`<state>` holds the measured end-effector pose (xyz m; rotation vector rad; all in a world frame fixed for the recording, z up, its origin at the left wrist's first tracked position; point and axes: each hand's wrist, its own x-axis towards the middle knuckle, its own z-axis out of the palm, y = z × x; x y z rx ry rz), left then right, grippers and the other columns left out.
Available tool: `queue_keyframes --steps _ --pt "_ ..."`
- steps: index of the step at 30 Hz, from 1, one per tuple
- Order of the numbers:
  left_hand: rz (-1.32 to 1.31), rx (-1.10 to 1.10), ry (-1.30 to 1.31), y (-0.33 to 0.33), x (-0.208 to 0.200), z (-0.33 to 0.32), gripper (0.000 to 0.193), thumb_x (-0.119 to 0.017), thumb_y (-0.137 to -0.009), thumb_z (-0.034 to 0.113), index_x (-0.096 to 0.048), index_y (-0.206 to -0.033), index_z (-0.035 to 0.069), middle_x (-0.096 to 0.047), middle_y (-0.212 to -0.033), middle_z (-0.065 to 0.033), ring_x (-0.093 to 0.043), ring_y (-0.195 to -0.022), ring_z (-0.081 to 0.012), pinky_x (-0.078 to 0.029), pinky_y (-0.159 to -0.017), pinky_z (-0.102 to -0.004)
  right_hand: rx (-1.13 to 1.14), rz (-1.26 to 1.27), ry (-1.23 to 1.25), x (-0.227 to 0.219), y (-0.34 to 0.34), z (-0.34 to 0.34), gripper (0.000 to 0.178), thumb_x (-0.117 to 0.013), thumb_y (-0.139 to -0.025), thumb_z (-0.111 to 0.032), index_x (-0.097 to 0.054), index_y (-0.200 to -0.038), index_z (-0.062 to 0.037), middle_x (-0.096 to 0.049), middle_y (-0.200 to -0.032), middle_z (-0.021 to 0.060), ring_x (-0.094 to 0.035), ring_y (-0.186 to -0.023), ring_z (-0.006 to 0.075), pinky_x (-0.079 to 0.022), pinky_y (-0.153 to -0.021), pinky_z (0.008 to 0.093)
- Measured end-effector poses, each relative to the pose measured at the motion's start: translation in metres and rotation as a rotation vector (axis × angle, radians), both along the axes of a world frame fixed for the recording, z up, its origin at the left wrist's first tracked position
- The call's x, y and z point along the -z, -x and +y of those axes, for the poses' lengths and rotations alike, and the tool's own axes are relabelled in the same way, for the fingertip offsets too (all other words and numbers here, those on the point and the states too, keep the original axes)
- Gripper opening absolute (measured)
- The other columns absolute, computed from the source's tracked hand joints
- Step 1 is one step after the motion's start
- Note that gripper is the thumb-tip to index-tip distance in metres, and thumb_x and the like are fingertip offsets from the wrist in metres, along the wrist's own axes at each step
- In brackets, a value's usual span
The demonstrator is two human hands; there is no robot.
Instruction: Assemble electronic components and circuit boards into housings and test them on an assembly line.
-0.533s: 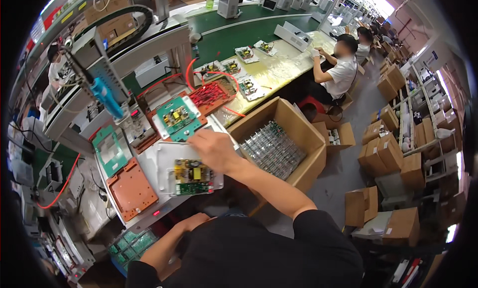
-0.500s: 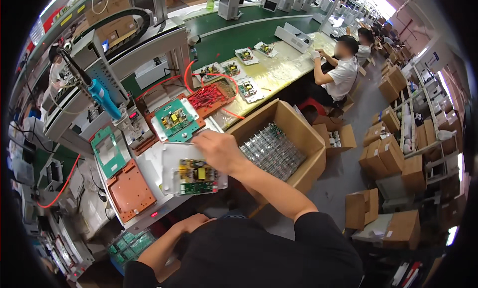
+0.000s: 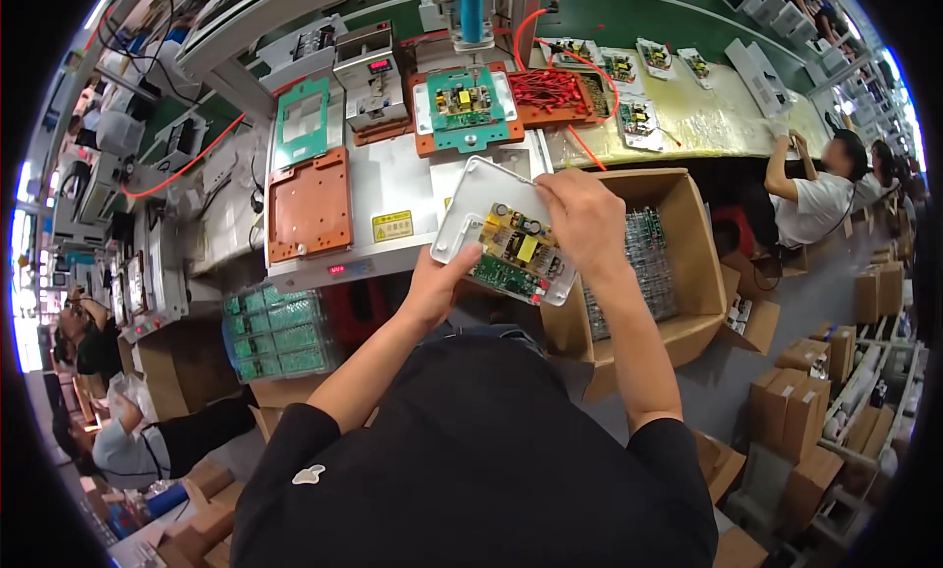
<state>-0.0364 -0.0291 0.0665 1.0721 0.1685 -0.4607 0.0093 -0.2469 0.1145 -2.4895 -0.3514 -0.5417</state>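
Note:
Both my hands hold a white plastic housing (image 3: 467, 199), tilted in front of me at the bench edge. A circuit board (image 3: 521, 249) with a yellow transformer and a green strip lies inside it. My left hand (image 3: 439, 285) grips its lower left side, thumb over the rim by the board. At the upper right edge, my right hand (image 3: 589, 219) has its fingers closed on the rim. Beyond the housing, a green and orange fixture (image 3: 427, 143) holds another board (image 3: 462, 100). Above that fixture hangs a blue electric screwdriver (image 3: 471, 13).
An orange plate (image 3: 309, 204) and a green frame (image 3: 303, 121) lie at left. Red parts fill an orange tray (image 3: 550, 91). An open cardboard box (image 3: 702, 263) of clear trays stands at right. Stacked green boards (image 3: 280, 332) are below left. A person (image 3: 820, 190) works at far right.
My left hand has come up from near my body and taken hold of the housing. The housing has been lifted and tilted between both hands. The view has turned.

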Motion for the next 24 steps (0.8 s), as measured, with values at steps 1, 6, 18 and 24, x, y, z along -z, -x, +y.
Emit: queue_keyframes --steps 1,6,18,24 --pt "-0.071 -0.006 -0.028 -0.001 0.003 0.000 0.042 -0.064 -0.096 0.021 -0.052 -0.127 -0.004 -0.063 -0.117 -0.0115 -0.064 -0.103 -0.0190 -0.054 -0.089 -0.0343 -0.001 0.015 -0.104 -0.001 0.000 -0.002 0.014 -0.067 -0.085 -0.010 -0.070 -0.098 -0.0062 -0.066 -0.087 0.0114 -0.064 -0.075 0.0278 -0.051 -0.067 0.0365" --pt "-0.090 -0.007 0.014 -0.010 0.001 -0.001 0.041 -0.058 -0.099 0.023 -0.048 -0.132 0.001 -0.064 -0.115 -0.0107 -0.066 -0.101 -0.0225 -0.060 -0.080 -0.0417 -0.193 0.030 -0.314 -0.024 0.014 -0.004 0.027 -0.071 -0.082 -0.003 -0.067 -0.108 -0.0017 -0.065 -0.095 0.0113 -0.061 -0.076 0.0212 -0.049 -0.070 0.0320" --pt "-0.080 -0.155 0.021 0.019 0.039 0.045 0.043 -0.050 -0.102 0.027 -0.044 -0.135 0.001 -0.062 -0.122 -0.0153 -0.067 -0.101 -0.0320 -0.062 -0.073 -0.0497 0.093 0.174 -0.593 0.061 -0.046 -0.042 0.014 -0.066 -0.091 -0.007 -0.069 -0.100 0.0026 -0.069 -0.084 0.0031 -0.061 -0.075 0.0063 -0.049 -0.069 0.0229" --pt "-0.015 -0.381 0.052 0.077 0.053 0.074 0.044 -0.045 -0.104 0.027 -0.041 -0.140 0.003 -0.058 -0.128 -0.0147 -0.064 -0.108 -0.0309 -0.058 -0.083 -0.0500 0.115 0.022 -0.255 0.124 -0.173 -0.083 0.013 -0.067 -0.087 -0.010 -0.070 -0.096 -0.0002 -0.070 -0.089 0.0146 -0.067 -0.076 0.0230 -0.052 -0.071 0.0323"
